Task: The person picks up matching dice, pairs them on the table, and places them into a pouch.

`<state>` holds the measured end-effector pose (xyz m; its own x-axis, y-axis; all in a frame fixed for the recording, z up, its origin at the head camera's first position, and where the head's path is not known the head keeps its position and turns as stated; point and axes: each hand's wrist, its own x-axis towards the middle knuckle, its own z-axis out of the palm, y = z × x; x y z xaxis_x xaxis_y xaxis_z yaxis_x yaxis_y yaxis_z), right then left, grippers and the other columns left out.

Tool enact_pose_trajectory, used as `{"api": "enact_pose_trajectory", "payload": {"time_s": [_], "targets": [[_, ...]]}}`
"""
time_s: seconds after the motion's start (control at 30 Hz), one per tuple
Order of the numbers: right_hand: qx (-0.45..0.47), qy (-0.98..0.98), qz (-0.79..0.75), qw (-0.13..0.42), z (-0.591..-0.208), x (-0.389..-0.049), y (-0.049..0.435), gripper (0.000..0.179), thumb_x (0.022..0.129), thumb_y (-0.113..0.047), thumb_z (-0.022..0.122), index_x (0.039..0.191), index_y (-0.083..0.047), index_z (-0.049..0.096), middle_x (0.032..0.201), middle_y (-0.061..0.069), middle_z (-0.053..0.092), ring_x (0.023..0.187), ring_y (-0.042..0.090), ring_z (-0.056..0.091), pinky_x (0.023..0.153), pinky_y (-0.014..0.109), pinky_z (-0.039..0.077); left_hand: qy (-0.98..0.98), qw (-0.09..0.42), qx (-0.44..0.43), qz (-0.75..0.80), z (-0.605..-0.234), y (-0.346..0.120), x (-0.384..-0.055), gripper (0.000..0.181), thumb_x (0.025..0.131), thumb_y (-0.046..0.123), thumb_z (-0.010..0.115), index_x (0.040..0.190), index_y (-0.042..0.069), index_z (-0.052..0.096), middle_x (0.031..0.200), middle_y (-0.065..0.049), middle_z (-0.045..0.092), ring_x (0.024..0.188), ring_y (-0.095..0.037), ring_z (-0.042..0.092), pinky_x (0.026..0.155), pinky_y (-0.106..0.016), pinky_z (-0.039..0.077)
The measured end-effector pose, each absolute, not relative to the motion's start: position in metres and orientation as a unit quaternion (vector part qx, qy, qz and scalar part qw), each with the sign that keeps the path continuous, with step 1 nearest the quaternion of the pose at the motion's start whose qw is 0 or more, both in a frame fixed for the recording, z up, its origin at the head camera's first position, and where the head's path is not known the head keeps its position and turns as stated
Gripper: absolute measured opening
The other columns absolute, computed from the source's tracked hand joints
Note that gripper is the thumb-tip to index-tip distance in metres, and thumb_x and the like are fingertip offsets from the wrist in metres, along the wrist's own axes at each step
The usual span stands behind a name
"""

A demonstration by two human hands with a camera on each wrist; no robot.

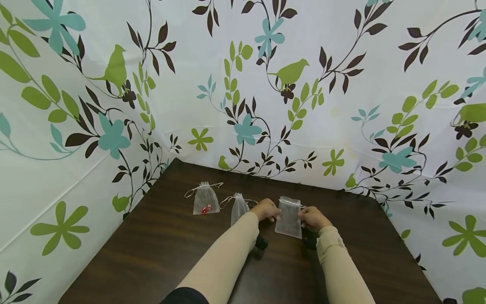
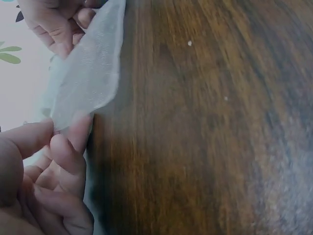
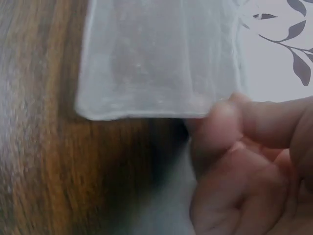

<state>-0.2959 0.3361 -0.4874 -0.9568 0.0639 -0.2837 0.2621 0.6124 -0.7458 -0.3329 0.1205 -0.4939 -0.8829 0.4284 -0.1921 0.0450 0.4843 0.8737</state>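
Observation:
A white sheer organza drawstring bag [image 1: 288, 221] is held up over the dark table, between both hands. My left hand [image 1: 266, 209] pinches its left side edge between thumb and fingertips. On the opposite side, my right hand [image 1: 314, 218] pinches the right edge. The mesh [image 3: 142, 63] looks flat in the right wrist view, with nothing visible inside. Left of it lies a second organza bag [image 1: 238, 209], partly hidden by the left forearm. Farthest left, a third organza bag [image 1: 204, 197] has red dice [image 1: 206, 209] inside at its bottom.
The dark wood-grain table [image 1: 171, 245] meets a patterned cloth backdrop [image 1: 182, 109] at its back and sides. White drawstring loops [image 1: 190, 193] spread from the necks of the two lying bags. Tiny white specks [image 2: 190, 43] dot the tabletop.

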Motion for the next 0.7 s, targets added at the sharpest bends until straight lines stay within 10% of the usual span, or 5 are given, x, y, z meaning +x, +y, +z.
{"api": "enact_pose_trajectory", "payload": {"time_s": [0.2,0.43,0.7], "targets": [[0.076,0.874,-0.463,0.123,-0.482,-0.297,0.334,0.021,0.106,-0.006,0.049,0.114,0.012,0.058,0.088,0.016,0.070,0.063,0.018,0.065,0.058,0.030,0.050,0.796,0.234,0.125,0.543,-0.495,0.121,-0.338,0.018,0.102,0.010,0.061,0.091,-0.001,0.069,0.080,-0.011,0.076,0.048,-0.007,0.054,0.045,-0.018,0.032],[0.071,0.875,-0.476,0.049,-0.475,-0.288,0.342,0.017,0.105,-0.003,0.050,0.108,0.013,0.054,0.087,0.022,0.071,0.070,0.026,0.073,0.058,0.033,0.056,0.716,0.262,0.156,0.628,-0.495,0.129,-0.342,0.006,0.098,0.003,0.065,0.099,-0.002,0.069,0.085,-0.015,0.075,0.068,-0.018,0.073,0.060,-0.025,0.057],[0.022,0.886,-0.461,-0.035,-0.469,-0.293,0.337,0.019,0.105,-0.008,0.053,0.108,0.011,0.055,0.097,0.026,0.071,0.086,0.035,0.073,0.070,0.038,0.059,0.732,0.166,0.204,0.629,-0.489,0.122,-0.350,0.005,0.094,-0.005,0.068,0.098,-0.007,0.069,0.092,-0.020,0.073,0.089,-0.037,0.074,0.077,-0.042,0.060]]}}
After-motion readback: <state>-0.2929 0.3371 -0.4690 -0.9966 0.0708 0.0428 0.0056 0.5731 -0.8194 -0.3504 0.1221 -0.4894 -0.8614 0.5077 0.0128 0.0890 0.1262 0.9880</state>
